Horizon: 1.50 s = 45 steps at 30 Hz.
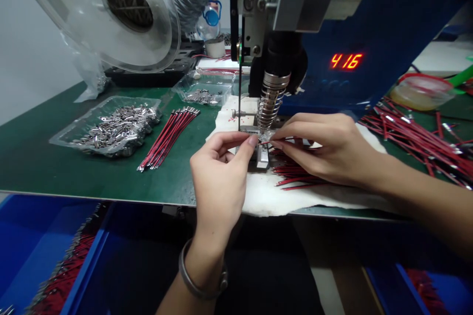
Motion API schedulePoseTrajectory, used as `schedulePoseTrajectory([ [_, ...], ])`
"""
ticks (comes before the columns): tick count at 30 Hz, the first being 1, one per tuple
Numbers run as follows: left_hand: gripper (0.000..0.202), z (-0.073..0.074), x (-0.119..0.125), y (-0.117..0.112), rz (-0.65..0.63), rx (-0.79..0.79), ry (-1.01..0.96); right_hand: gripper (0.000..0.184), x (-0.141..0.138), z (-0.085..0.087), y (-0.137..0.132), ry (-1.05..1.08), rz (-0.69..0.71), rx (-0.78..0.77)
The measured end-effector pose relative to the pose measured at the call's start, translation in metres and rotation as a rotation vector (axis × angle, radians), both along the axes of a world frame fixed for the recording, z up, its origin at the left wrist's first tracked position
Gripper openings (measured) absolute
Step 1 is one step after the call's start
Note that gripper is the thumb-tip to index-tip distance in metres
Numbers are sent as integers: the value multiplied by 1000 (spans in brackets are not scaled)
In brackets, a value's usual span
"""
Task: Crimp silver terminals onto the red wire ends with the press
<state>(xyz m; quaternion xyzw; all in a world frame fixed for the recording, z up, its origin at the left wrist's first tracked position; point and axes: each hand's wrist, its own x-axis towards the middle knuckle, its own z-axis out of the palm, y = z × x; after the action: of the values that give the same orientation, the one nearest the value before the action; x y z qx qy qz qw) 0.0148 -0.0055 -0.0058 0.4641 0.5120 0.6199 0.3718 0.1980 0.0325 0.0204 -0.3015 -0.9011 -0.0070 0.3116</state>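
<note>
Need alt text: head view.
A person's left hand and right hand work close together below a machine's coiled spring, the right hand's grip apparently on a red wire; what the left holds is unclear. More red wires lie on a white sheet and in a bundle on the green table, beside a clear tray of metal parts. A red display reads 416.

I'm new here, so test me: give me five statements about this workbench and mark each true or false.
1. The display shows 416. True.
2. A bracelet circles the left wrist. True.
3. The left hand lies flat on the table. False: it is raised, thumb and fingers near the lower end of the spring.
4. The tray of metal pieces sits left of a bundle of red wires. True.
5. The right hand reaches into that tray. False: its fingertips hold a thin wire near the spring.
</note>
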Motion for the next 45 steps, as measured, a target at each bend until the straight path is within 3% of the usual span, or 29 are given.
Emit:
schedulePoseTrajectory([
  [34, 15, 1, 1, -3, 73, 56, 145, 12, 1, 0, 1, -10, -3, -1],
  [45, 14, 1, 1, -2, 89, 47, 154, 10, 1, 4, -2, 10, -89, 34],
])
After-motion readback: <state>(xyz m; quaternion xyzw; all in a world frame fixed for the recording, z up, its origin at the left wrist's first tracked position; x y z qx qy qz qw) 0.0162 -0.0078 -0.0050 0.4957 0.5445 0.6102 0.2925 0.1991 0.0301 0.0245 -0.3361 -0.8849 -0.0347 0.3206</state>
